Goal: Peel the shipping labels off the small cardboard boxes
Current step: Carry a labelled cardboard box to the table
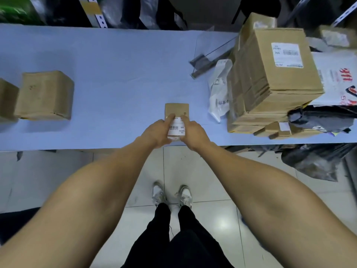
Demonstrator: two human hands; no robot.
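A small cardboard box (176, 110) sits near the front edge of the pale blue table (116, 60), held between both hands. A white shipping label (176, 128) with a barcode covers its near half. My left hand (157, 133) grips the box's left side, thumb on the label's top left edge. My right hand (193, 132) grips the right side, thumb at the label's top right. Two plain cardboard boxes (45, 95) stand at the table's left, one cut off by the frame edge.
A stack of larger cardboard boxes (270, 82), the top one labelled, fills the table's right side, with smaller boxes beneath it. A white plastic mailer (219, 89) lies beside it. Dark plastic bags (320, 118) hang at the far right. Shelving stands behind the table.
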